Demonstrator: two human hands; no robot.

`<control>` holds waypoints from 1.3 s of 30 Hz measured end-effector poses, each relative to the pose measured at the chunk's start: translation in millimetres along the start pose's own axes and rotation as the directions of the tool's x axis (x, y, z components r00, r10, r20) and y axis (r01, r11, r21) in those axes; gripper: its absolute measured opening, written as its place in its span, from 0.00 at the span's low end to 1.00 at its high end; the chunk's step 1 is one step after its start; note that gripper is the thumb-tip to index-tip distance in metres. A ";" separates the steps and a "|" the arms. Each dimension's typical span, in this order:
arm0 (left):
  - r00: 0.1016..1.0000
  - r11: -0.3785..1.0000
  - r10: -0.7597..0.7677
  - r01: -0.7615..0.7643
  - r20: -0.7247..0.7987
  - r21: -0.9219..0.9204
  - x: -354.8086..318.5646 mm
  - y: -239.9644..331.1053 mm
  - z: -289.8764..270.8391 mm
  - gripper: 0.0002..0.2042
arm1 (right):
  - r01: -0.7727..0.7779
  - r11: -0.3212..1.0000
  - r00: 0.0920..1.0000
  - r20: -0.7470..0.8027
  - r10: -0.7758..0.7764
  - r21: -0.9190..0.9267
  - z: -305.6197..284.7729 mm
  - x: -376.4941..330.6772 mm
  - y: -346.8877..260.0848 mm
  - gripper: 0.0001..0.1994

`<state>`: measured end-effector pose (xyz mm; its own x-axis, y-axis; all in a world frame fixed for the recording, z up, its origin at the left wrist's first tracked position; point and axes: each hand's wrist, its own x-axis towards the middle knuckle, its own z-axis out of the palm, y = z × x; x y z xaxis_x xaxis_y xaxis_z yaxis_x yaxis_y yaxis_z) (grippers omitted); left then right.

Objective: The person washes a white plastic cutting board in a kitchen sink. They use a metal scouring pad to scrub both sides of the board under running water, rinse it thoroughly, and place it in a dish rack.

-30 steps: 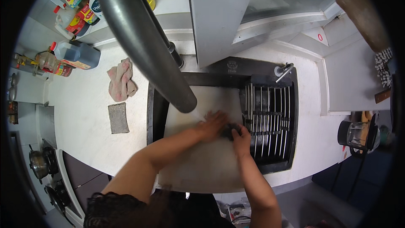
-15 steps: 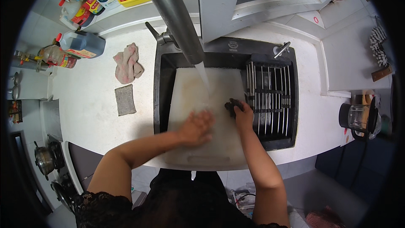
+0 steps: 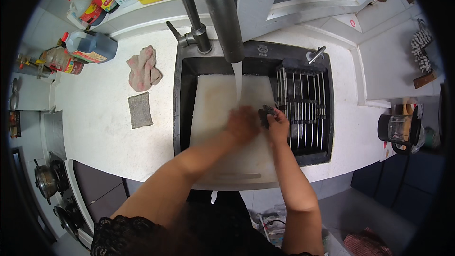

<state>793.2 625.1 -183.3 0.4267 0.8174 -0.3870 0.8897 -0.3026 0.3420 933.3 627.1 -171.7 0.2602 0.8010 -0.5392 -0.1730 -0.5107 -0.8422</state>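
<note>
A large whitish cutting board (image 3: 213,99) lies over the black sink (image 3: 186,73), its slotted end sticking out toward me. Water (image 3: 238,83) runs from the grey faucet (image 3: 226,28) onto its far part. My right hand (image 3: 279,125) pinches a small dark, crumpled scrubber-like thing (image 3: 267,114) above the board's right edge; its exact kind is unclear. My left hand (image 3: 244,125) is over the board just left of that dark thing, its fingers smeared by motion. Whether the two touch, I cannot tell.
A metal drying rack (image 3: 303,109) spans the sink's right side. On the left counter lie a crumpled cloth (image 3: 144,68) and a grey scouring pad (image 3: 141,110). A large jug of dark liquid (image 3: 91,46) and other bottles stand at the back left; a blender jug (image 3: 403,127) stands far right.
My left hand has swung right and away from me, from the board's middle to beside the dark thing. My right hand still holds it, turned slightly. The view has shifted a little.
</note>
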 end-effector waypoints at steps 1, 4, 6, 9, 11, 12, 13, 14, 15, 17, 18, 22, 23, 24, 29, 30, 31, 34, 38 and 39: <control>0.989 0.988 -0.150 0.150 -0.003 0.043 2.9 -26.8 10.2 0.32 | 0.018 1.000 1.000 0.021 -0.018 -0.005 6.1 -0.1 2.0 0.12; 0.919 0.933 -0.358 0.360 0.163 0.019 -0.1 -78.3 -13.8 0.34 | 0.030 0.999 0.998 0.054 -0.031 0.011 21.8 3.1 10.9 0.12; 0.826 0.848 -0.517 0.531 0.223 0.000 -4.9 -95.8 -16.7 0.36 | -0.017 0.998 0.998 0.064 0.014 0.056 35.0 -1.3 8.4 0.12; 0.791 0.829 -0.538 0.559 0.292 0.013 -10.2 -100.6 -21.1 0.35 | -0.050 0.997 0.997 0.064 0.046 0.054 42.0 9.1 30.8 0.13; 0.806 0.864 -0.425 0.497 0.411 -0.082 -11.3 -102.9 -43.3 0.31 | -0.085 0.993 0.994 0.080 0.079 0.079 44.2 10.6 34.9 0.13; 0.877 0.843 -0.403 0.467 0.261 -0.268 -9.0 -109.2 -47.6 0.30 | -0.109 0.987 0.990 0.105 0.097 0.118 45.2 10.6 34.9 0.12; 0.913 0.807 -0.396 0.396 0.096 -0.439 -7.4 -115.5 -50.8 0.29 | -0.133 0.979 0.985 0.131 0.113 0.156 47.2 12.2 33.8 0.12; 0.912 0.758 -0.404 0.291 -0.071 -0.583 -6.7 -121.1 -54.5 0.28 | -0.152 0.978 0.980 0.153 0.129 0.146 51.4 11.4 30.3 0.11; 0.868 0.682 -0.467 0.233 -0.168 -0.693 -3.3 -126.7 -60.4 0.29 | -0.170 0.976 0.974 0.174 0.146 0.135 55.8 9.7 25.4 0.11; 0.730 0.523 -0.603 0.057 -0.322 -0.851 6.9 -140.0 -78.3 0.33 | -0.186 0.978 0.966 0.202 0.164 0.094 64.4 11.2 22.5 0.12; 0.631 0.418 -0.713 0.034 -0.306 -0.908 4.9 -134.5 -105.3 0.34 | -0.184 0.981 0.964 0.207 0.167 0.063 68.3 14.0 24.6 0.13; 0.304 0.546 -0.766 -0.157 -0.566 -0.823 20.0 -169.6 -167.3 0.38 | -0.158 0.987 0.970 0.188 0.156 0.000 72.8 19.2 33.3 0.14; 0.337 0.488 -0.773 -0.225 -0.537 -0.843 17.9 -175.2 -185.3 0.38 | -0.153 0.988 0.973 0.173 0.150 0.006 72.3 17.2 33.6 0.14; 0.369 0.426 -0.777 -0.290 -0.511 -0.857 12.8 -175.2 -203.6 0.38 | -0.147 0.989 0.977 0.161 0.143 0.012 72.6 14.4 32.5 0.14; 0.521 0.404 -0.681 -0.320 -0.515 -0.857 11.0 -161.5 -233.2 0.37 | -0.160 0.986 0.978 0.143 0.152 0.044 63.1 14.2 39.3 0.14; 0.522 0.467 -0.657 -0.285 -0.544 -0.837 13.2 -161.3 -231.5 0.36 | -0.157 0.987 0.978 0.145 0.150 0.040 63.2 14.4 39.4 0.14; 0.550 0.463 -0.626 -0.308 -0.553 -0.831 15.5 -160.9 -228.3 0.36 | -0.154 0.988 0.978 0.148 0.147 0.034 63.7 14.4 39.9 0.14; 0.585 0.480 -0.577 -0.323 -0.571 -0.816 13.7 -165.2 -217.6 0.36 | -0.077 0.996 0.988 0.128 0.083 -0.048 64.9 21.6 48.4 0.14; 0.627 0.710 -0.417 -0.226 -0.658 -0.666 -30.9 -117.6 -133.4 0.32 | 0.604 0.487 0.795 0.521 -0.312 -0.631 63.7 -1.5 26.3 0.15; 0.701 0.822 -0.274 -0.185 -0.658 -0.539 -47.7 -112.5 -93.2 0.29 | 0.762 0.218 0.647 0.698 -0.307 -0.610 64.3 -12.5 26.3 0.15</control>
<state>657.6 665.8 -123.5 -0.0513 0.9787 0.1988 0.5642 -0.1358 0.8144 864.4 623.8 -186.8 -0.4415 0.8931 -0.0866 0.7404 0.3081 -0.5974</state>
